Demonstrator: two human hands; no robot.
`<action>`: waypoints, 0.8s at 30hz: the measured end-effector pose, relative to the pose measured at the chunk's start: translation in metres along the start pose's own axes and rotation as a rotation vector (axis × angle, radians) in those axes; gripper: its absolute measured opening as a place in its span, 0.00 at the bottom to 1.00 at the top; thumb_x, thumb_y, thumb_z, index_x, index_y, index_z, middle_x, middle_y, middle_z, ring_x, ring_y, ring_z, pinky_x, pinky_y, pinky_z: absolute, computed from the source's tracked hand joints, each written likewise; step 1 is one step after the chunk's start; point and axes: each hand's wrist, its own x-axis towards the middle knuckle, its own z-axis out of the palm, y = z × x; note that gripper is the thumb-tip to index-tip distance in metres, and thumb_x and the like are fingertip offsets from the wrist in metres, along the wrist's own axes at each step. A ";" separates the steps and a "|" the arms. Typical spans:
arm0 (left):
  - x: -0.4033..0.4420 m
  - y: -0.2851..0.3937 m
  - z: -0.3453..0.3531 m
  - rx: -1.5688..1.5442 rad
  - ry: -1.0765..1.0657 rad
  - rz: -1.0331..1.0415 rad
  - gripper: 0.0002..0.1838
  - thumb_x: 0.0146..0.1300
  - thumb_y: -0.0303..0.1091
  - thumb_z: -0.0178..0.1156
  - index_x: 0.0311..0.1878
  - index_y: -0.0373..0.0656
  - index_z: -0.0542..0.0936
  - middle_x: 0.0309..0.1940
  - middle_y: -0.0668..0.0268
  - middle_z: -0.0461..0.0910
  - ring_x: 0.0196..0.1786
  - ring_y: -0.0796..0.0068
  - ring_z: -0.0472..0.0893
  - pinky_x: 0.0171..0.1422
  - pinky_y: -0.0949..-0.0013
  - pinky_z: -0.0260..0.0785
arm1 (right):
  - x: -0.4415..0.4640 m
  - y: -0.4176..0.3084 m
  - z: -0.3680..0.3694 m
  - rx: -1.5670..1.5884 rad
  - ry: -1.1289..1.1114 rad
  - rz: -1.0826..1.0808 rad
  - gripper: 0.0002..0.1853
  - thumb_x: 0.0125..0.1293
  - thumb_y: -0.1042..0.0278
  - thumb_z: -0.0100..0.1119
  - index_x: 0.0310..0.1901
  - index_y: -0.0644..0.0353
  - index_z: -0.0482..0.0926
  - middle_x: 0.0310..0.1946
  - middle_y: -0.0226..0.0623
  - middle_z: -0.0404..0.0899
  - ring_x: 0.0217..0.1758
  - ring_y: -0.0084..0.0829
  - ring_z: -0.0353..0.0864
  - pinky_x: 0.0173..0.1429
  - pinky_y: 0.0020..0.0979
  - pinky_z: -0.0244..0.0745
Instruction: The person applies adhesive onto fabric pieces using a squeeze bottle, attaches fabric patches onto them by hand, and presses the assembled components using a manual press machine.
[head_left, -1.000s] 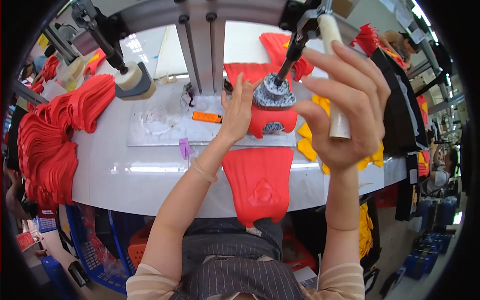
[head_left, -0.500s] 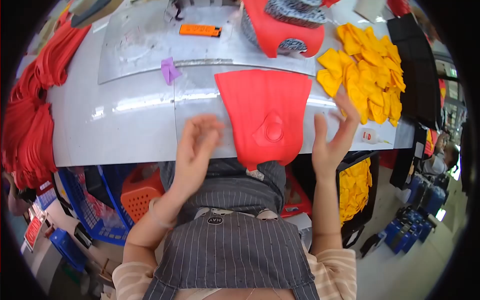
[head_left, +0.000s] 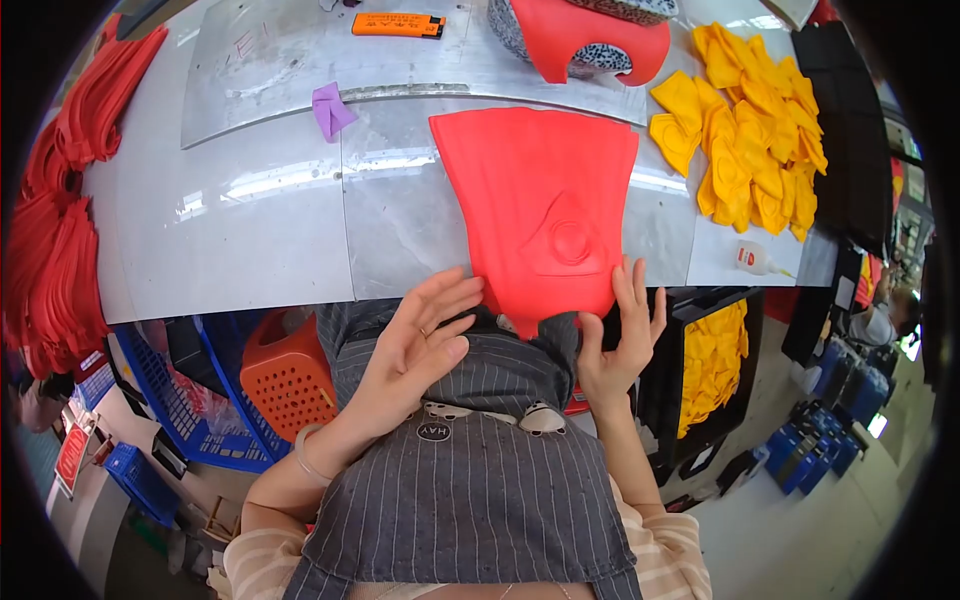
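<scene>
A red moulded piece (head_left: 545, 200) with a raised round emblem lies at the table's front edge, its narrow end hanging over. By its lower left corner is my left hand (head_left: 415, 345), fingers apart and holding nothing. My right hand (head_left: 620, 345) is at the lower right corner, thumb and fingers spread around the edge, not closed on it. Whether the fingertips touch the piece is hard to tell. Beyond it, a second red piece (head_left: 545, 35) sits on a speckled form (head_left: 600, 58) on the metal plate (head_left: 270, 85).
Yellow pieces (head_left: 750, 130) are heaped at the right, near a small white bottle (head_left: 752, 257). Stacked red pieces (head_left: 60, 250) line the left. An orange cutter (head_left: 398, 25) and a purple scrap (head_left: 331, 111) lie behind. Below are a blue crate (head_left: 190, 400) and an orange stool (head_left: 290, 380).
Both hands have come down from the press area and its lever to the near red piece. The view has tilted downward, and the press is out of sight.
</scene>
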 end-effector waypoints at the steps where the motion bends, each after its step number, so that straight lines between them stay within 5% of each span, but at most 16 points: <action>1: 0.000 -0.001 0.003 0.005 0.007 0.016 0.32 0.68 0.31 0.52 0.72 0.37 0.52 0.68 0.52 0.60 0.71 0.62 0.60 0.73 0.59 0.53 | 0.004 -0.004 -0.007 0.011 -0.007 -0.006 0.28 0.55 0.67 0.68 0.58 0.62 0.74 0.59 0.45 0.74 0.69 0.41 0.67 0.73 0.44 0.46; 10: 0.055 -0.003 0.010 -0.284 -0.107 0.026 0.37 0.65 0.46 0.57 0.69 0.34 0.56 0.63 0.55 0.68 0.66 0.66 0.69 0.69 0.60 0.61 | 0.012 -0.008 -0.012 0.108 0.134 -0.001 0.27 0.50 0.63 0.71 0.53 0.59 0.77 0.55 0.42 0.77 0.58 0.38 0.75 0.70 0.46 0.48; 11: 0.059 0.002 0.010 -0.438 -0.167 -0.015 0.29 0.66 0.32 0.57 0.67 0.34 0.59 0.60 0.59 0.72 0.60 0.70 0.74 0.65 0.65 0.65 | 0.012 -0.002 -0.013 0.132 0.114 -0.044 0.27 0.49 0.62 0.72 0.52 0.59 0.77 0.54 0.42 0.77 0.57 0.40 0.75 0.68 0.47 0.52; 16: 0.080 -0.004 0.023 -0.314 0.058 -0.099 0.25 0.61 0.26 0.61 0.62 0.34 0.67 0.57 0.59 0.75 0.57 0.70 0.76 0.63 0.65 0.68 | 0.007 0.067 -0.003 0.477 0.520 0.343 0.21 0.59 0.80 0.60 0.54 0.65 0.66 0.53 0.41 0.70 0.58 0.34 0.69 0.60 0.33 0.65; 20: 0.079 0.001 0.027 -0.188 0.024 -0.124 0.25 0.60 0.25 0.62 0.60 0.34 0.68 0.55 0.59 0.76 0.58 0.69 0.76 0.64 0.64 0.67 | 0.022 0.146 -0.022 0.365 0.911 0.575 0.28 0.58 0.71 0.68 0.55 0.62 0.62 0.57 0.41 0.67 0.63 0.32 0.63 0.62 0.33 0.61; 24: 0.074 -0.001 0.032 -0.029 -0.017 -0.028 0.25 0.59 0.26 0.64 0.59 0.33 0.69 0.53 0.60 0.77 0.55 0.73 0.76 0.60 0.68 0.68 | 0.036 0.206 -0.029 0.337 0.887 0.528 0.35 0.55 0.67 0.72 0.59 0.66 0.61 0.56 0.47 0.68 0.62 0.35 0.67 0.66 0.34 0.59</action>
